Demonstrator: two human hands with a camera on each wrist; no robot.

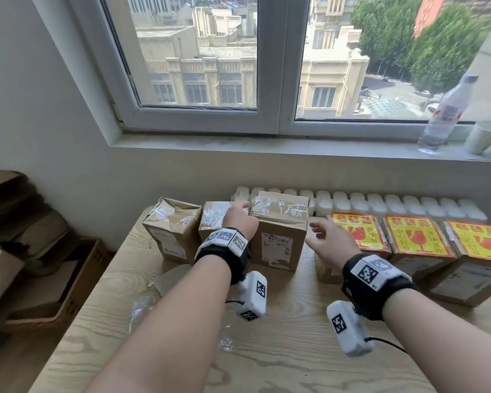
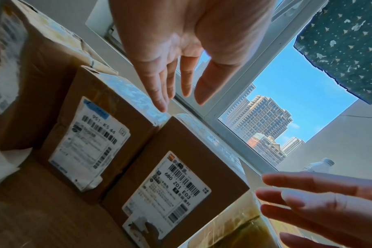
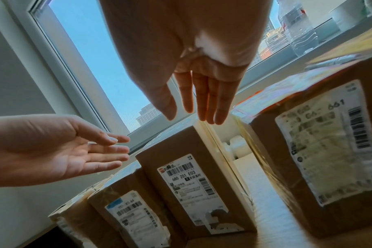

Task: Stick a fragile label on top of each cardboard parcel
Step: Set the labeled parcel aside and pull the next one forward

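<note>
Three unlabelled cardboard parcels point(image 1: 278, 231) stand left of the yellow-and-red fragile labels point(image 1: 357, 232), which already top three boxes; I judge the groups are kept apart to separate done from pending. Left hand point(image 1: 238, 219) hovers over the middle bare parcel, right hand point(image 1: 332, 245) just right of the tallest, both with fingers loose and empty. That parcel's waybill point(image 3: 193, 189) reads "680 Z01 E03"

Matt brown cardboard parcels point(image 1: 278, 236) with glossy tape stand on a pale wood-grain table point(image 1: 281, 361).
</note>
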